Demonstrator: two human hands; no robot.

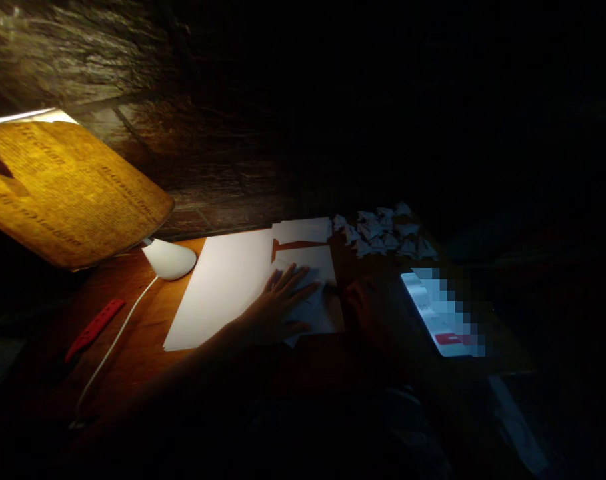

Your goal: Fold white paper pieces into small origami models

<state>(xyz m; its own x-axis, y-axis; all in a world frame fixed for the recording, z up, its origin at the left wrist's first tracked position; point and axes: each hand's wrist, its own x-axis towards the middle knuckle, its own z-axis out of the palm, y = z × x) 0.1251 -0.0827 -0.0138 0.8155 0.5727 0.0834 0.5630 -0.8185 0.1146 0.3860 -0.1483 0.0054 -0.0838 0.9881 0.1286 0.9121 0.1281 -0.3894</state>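
My left hand [277,303] lies flat with its fingers spread, pressing on a white paper sheet [327,267] on the wooden table. Just right of that sheet, my right hand [365,300] is in deep shadow with its fingers curled closed. A short dark shape points from it over the paper, too dim to name. A larger stack of white paper [223,287] reaches under my left wrist area. Behind the sheet sit some smaller cut papers [303,230]. Several small folded paper pieces [383,233] are spread at the back right.
A lamp with a yellow printed shade [73,187] and white base [170,260] stands at the left, its white cable [113,350] running forward. Near it lies a red strap-like object [95,330]. A lit phone [433,320] rests on the right. A stone-like wall rises behind.
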